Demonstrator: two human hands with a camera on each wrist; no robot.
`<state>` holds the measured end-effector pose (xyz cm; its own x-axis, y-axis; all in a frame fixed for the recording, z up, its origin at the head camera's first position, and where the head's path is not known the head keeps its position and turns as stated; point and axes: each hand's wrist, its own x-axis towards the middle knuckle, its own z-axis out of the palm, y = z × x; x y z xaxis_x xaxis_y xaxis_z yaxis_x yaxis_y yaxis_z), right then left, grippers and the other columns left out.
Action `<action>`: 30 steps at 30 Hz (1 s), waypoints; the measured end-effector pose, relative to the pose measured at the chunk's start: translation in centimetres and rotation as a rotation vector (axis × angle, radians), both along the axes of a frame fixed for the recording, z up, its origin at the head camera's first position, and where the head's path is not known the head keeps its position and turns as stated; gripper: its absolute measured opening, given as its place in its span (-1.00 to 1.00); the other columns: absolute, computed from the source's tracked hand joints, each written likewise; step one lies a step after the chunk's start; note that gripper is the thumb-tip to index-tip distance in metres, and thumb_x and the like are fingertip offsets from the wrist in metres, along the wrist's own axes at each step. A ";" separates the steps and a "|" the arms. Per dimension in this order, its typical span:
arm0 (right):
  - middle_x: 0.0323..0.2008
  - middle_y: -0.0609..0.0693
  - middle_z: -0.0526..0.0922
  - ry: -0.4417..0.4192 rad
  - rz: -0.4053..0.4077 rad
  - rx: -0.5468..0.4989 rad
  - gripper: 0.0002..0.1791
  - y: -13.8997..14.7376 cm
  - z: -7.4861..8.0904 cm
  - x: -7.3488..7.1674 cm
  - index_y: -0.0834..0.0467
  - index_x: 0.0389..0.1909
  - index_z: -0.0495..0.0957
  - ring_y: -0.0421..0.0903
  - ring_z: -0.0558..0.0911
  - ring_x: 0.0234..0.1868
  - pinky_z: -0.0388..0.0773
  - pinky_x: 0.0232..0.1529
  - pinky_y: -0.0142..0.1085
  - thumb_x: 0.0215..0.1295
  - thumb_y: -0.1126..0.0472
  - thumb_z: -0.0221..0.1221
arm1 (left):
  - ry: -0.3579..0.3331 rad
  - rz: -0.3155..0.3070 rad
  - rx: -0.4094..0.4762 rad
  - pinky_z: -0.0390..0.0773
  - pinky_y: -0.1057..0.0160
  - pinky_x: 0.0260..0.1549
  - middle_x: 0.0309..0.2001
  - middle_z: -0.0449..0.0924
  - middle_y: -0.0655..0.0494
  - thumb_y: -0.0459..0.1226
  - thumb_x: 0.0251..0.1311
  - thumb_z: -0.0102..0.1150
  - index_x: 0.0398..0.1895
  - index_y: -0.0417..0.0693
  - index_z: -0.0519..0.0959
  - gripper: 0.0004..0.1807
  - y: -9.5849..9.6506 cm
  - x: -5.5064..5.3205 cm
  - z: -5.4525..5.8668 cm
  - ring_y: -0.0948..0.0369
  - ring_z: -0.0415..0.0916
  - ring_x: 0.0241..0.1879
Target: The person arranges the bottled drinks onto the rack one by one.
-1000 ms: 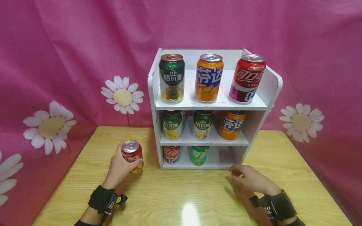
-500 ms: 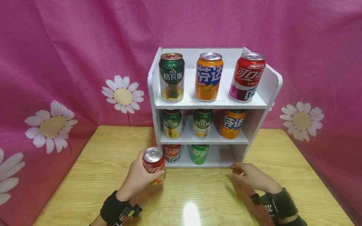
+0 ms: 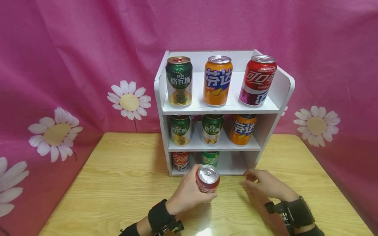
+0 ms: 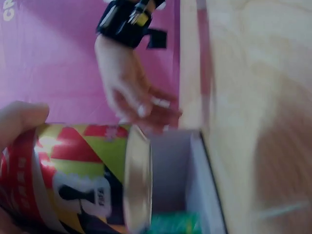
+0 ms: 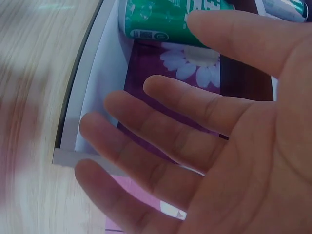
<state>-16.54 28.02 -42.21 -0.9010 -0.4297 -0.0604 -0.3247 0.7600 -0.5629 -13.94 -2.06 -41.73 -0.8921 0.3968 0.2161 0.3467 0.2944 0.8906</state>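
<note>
My left hand [image 3: 189, 193] grips a red soda can [image 3: 207, 178] around its side, in front of the white shelf [image 3: 206, 149]. In the left wrist view the can [image 4: 73, 175] shows a red, yellow and black pattern, its metal base towards the shelf's lower compartment. My right hand [image 3: 267, 185] is by the shelf's lower right corner, holding nothing. Its fingers are spread and relaxed in the right wrist view, close to the bottom board. A green can [image 3: 210, 158] stands in the middle of the bottom level, partly hidden behind the held can. Left of it is another red can [image 3: 181, 160].
On the top level stand a green-and-gold can [image 3: 179, 81], an orange can [image 3: 218, 80] and a red can [image 3: 258, 80]. The middle level bears two green-and-gold cans [image 3: 180, 130] and an orange can [image 3: 243, 129]. A pink curtain [image 3: 88, 65] hangs behind the wooden table [image 3: 118, 170].
My left hand has carried the red can rightward across the table, from left of the shelf to before its bottom middle. The right hand has barely moved.
</note>
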 end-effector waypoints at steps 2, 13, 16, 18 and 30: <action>-0.25 -0.06 0.60 0.001 -0.008 0.006 -0.62 0.4 0.0 -0.1 0.25 -0.07 0.54 -0.09 0.58 -0.20 0.52 -0.16 -0.14 0.29 0.02 0.19 | 0.009 -0.013 0.001 0.51 0.28 -0.12 -0.02 0.51 0.12 -0.16 -0.21 0.54 0.20 -0.08 0.27 -0.13 1.6 -0.1 -0.5 0.26 0.50 -0.07; -0.23 -0.02 0.62 0.039 -0.035 0.002 -0.70 2.3 -0.2 -0.4 0.25 -0.10 0.55 -0.03 0.60 -0.20 0.53 -0.20 -0.15 0.32 0.10 0.16 | 0.065 0.087 -0.009 0.47 0.33 -0.10 -0.04 0.51 0.14 -0.18 -0.26 0.56 0.16 -0.10 0.31 -0.15 8.0 -2.6 -3.0 0.29 0.48 -0.07; -0.24 0.00 0.64 0.033 -0.057 0.007 -0.72 2.8 -0.2 -0.4 0.25 -0.12 0.56 -0.01 0.60 -0.20 0.53 -0.20 -0.14 0.31 0.11 0.16 | 0.093 0.113 -0.025 0.48 0.34 -0.11 -0.05 0.51 0.12 -0.20 -0.27 0.57 0.13 -0.10 0.32 -0.17 9.1 -3.2 -3.6 0.28 0.49 -0.08; -0.24 0.02 0.64 0.023 -0.071 0.005 -0.73 3.1 -0.3 -0.6 0.25 -0.13 0.56 0.01 0.60 -0.20 0.54 -0.20 -0.13 0.31 0.13 0.16 | 0.099 0.126 -0.031 0.48 0.35 -0.12 -0.07 0.51 0.13 -0.19 -0.28 0.57 0.11 -0.09 0.32 -0.18 9.8 -3.5 -4.0 0.28 0.49 -0.09; -0.24 0.05 0.63 -0.023 -0.107 -0.007 -0.68 3.8 -0.4 -1.1 0.27 -0.11 0.53 0.04 0.59 -0.18 0.52 -0.20 -0.11 0.31 0.09 0.16 | 0.098 0.219 -0.019 0.47 0.34 -0.09 -0.07 0.49 0.15 -0.18 -0.25 0.55 0.13 -0.06 0.32 -0.19 12.6 -6.5 -5.1 0.27 0.48 -0.07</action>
